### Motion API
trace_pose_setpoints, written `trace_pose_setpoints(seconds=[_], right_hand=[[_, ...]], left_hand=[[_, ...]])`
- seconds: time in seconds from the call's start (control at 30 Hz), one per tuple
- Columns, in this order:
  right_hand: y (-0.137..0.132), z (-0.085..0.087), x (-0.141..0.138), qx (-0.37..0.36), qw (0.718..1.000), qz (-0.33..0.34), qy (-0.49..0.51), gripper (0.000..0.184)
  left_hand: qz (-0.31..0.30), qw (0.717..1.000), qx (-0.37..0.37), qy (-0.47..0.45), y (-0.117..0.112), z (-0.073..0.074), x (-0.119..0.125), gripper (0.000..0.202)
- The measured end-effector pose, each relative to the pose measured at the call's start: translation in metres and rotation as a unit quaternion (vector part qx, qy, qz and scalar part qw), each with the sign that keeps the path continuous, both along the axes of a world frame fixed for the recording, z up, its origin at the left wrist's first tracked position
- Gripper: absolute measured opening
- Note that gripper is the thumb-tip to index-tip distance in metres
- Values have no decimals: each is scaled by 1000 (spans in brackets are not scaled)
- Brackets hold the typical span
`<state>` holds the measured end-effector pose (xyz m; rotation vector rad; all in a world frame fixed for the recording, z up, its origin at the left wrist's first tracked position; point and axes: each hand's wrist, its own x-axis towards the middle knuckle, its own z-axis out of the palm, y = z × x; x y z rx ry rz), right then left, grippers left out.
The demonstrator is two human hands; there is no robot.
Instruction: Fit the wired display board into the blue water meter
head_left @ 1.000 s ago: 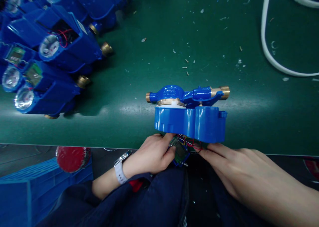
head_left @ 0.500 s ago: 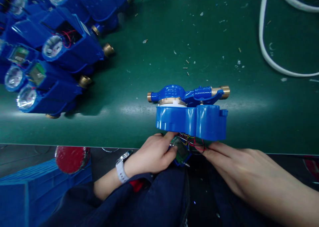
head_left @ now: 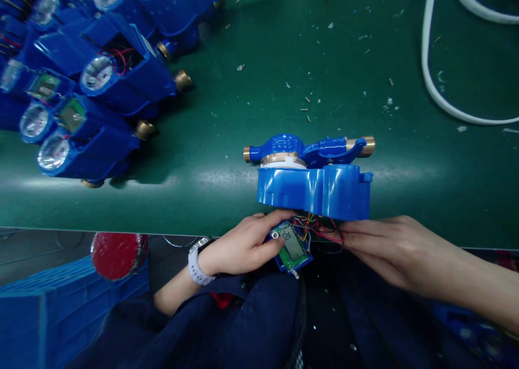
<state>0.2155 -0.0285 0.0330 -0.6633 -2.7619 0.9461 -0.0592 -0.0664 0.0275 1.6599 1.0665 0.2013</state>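
1. Circuit board (head_left: 300,261) with a lit-looking LCD screen (head_left: 292,246) sits at the front edge of the green workbench (head_left: 227,109), above my lap, tilted, screen facing up. Marks show on the screen; I cannot read them surely.
2. My left hand (head_left: 247,245) pinches the board: thumb on its face by the screen, index finger reaching along the far edge. Remaining fingers are tucked under, mostly hidden.
3. Small metal spring (head_left: 294,274) projects from the board's near corner.
4. Thin wires (head_left: 311,226), red, yellow, black and white, run from the board toward the underside of the blue housing (head_left: 312,189).
5. My right hand (head_left: 395,247) has its fingers close together, tips at the red wires; I cannot tell whether they grip one.
6. Housing belongs to a blue water meter (head_left: 283,145) lying just beyond my hands, a brass threaded end on either side.
7. More blue meters (head_left: 107,155) crowd the bench's far left; white cable (head_left: 430,74) loops at far right.
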Motion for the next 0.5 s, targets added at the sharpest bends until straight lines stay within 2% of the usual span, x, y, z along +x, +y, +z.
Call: trace_pose_setpoints(seconds=[0.23, 0.5], right_hand=[[-6, -3, 1, 57, 998, 9, -10, 35], [-22, -1, 6, 101, 993, -24, -57, 42]], left_hand=[[39, 999, -10, -11, -6, 2, 6, 49], [110, 994, -8, 16, -8, 6, 20, 32]])
